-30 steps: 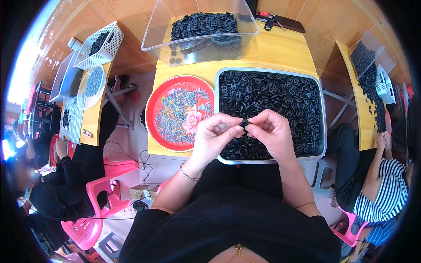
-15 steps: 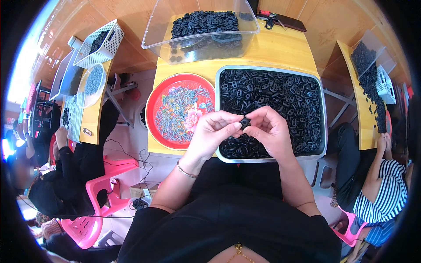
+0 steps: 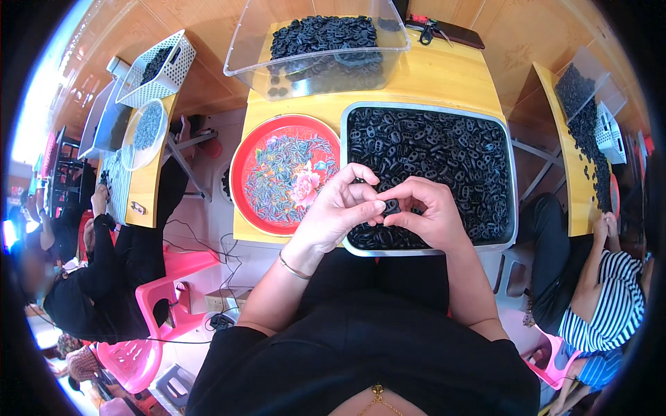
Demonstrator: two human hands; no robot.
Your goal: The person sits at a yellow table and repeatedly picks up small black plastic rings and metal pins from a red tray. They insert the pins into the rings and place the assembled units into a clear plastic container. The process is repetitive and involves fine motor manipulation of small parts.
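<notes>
Over the left part of a metal tray [image 3: 514, 177], my two hands meet around one small black plastic cord lock [image 3: 392, 206]. My right hand [image 3: 433, 213] pinches it between thumb and forefinger. My left hand [image 3: 341, 211] has its thumb tip against the piece's left end, its forefinger raised and its other fingers curled behind; what those fingers touch is partly hidden. Loose black cord-lock pieces [image 3: 444, 139], many with two holes, fill the tray. On its left stands a round red tray [image 3: 238, 177] with small thin metal springs [image 3: 277, 180] scattered over its flower print.
A clear plastic bin [image 3: 243, 59] of black pieces stands at the table's back, with scissors [image 3: 426, 33] and a dark flat case [image 3: 461, 36] to its right. Co-workers sit at side tables: a dark sleeve [image 3: 100, 256] left, a striped shirt [image 3: 603, 301] right.
My left forefinger has lifted off the black piece, and the piece now shows more between my hands. The left co-worker's hand has moved up toward the pieces on that table.
</notes>
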